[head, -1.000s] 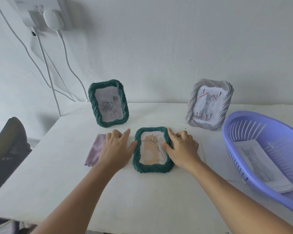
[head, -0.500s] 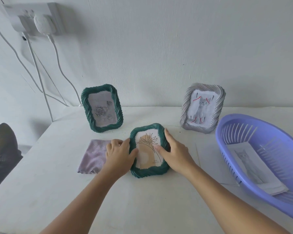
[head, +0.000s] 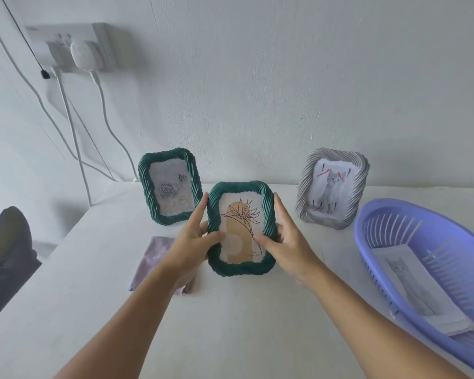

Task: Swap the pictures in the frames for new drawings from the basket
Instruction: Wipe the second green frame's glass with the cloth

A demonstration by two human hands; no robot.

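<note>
A green twisted-rim frame with a line-drawn flower picture is tilted up off the white table, facing me. My left hand grips its left edge and my right hand grips its right edge, thumbs on the front. Behind it to the left stands a second green frame with a grey rose picture. A grey frame with a kitten picture stands at the back right. The purple basket on the right holds a cat drawing on paper.
A lilac cloth lies on the table under my left wrist. A wall socket with white cables hangs at upper left. A dark chair back sits off the table's left edge. The wall is close behind the frames.
The flower frame was lying flat between my hands; both hands closed on its sides and raised it upright toward me. The view also shifted.
</note>
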